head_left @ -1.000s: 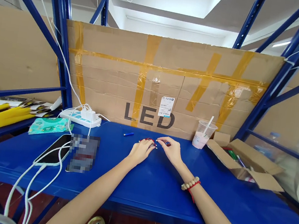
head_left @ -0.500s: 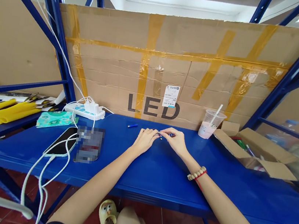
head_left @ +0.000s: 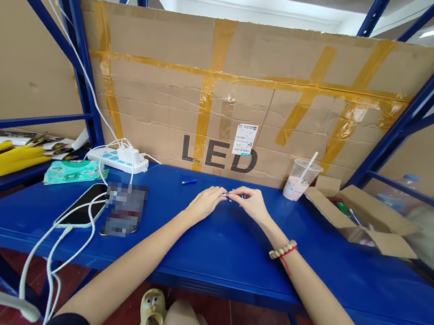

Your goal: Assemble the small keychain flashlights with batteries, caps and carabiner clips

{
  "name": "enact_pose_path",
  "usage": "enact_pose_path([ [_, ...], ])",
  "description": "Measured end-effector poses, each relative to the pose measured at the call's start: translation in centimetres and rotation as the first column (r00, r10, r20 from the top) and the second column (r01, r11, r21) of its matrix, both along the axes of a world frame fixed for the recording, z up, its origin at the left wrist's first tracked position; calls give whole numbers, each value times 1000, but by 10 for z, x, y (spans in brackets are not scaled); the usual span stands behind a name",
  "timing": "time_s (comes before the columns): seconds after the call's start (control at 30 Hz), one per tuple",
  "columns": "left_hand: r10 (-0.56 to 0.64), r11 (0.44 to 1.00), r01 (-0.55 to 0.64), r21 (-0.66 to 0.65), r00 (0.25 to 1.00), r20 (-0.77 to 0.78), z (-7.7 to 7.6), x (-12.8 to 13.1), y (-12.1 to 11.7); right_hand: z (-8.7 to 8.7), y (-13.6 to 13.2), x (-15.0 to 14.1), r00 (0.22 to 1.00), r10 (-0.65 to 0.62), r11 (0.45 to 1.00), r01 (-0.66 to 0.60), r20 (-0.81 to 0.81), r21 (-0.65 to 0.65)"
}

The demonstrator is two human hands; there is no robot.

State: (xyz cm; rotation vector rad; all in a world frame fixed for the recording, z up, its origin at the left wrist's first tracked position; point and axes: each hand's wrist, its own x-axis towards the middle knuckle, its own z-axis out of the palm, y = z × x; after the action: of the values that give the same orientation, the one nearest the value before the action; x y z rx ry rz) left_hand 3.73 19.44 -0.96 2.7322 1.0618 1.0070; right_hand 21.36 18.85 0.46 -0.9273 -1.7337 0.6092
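Both hands meet over the middle of the blue tabletop [head_left: 224, 249], fingertips nearly touching. My left hand [head_left: 203, 203] is closed, its fingertips pinching a tiny dark blue and silvery piece [head_left: 227, 195]. From the other side my right hand [head_left: 254, 205], a beaded bracelet [head_left: 283, 250] on its wrist, pinches at the same spot. Fingers cover most of the piece, so its kind cannot be made out. To the left of the hands, apart from them, lies a short blue cylinder [head_left: 189, 182] that looks like a pen cap.
On the left are a phone [head_left: 82, 205] with white cables, a blurred-out flat object [head_left: 124, 210], a tissue pack [head_left: 74, 171] and a power strip [head_left: 114, 158]. A cup of pink drink [head_left: 299, 182] and an open cardboard box [head_left: 378, 220] stand right. Taped cardboard [head_left: 161, 101] closes off the back.
My fingertips have shifted slightly around the small piece, and the right-hand fingers are now closer to the left. The whole view has drifted a little. Objects on the table stay put.
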Motion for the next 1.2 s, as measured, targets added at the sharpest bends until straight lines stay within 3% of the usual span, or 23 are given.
enact_pose_path([
  [0.27,-77,997,77,28,997,-27,2,-1,-2,-4,5,8,996,-31,995,39,86,-88],
  [0.53,-108,994,109,28,994,-34,-3,2,-4,-4,-3,17,893,-197,974,225,404,-24],
  [0.73,-118,990,120,80,992,-33,-5,3,-3,5,-12,18,829,-106,994,74,550,80],
  [1.2,-91,985,110,130,985,-148,-11,3,1,-2,-10,16,563,-235,944,-61,792,324],
])
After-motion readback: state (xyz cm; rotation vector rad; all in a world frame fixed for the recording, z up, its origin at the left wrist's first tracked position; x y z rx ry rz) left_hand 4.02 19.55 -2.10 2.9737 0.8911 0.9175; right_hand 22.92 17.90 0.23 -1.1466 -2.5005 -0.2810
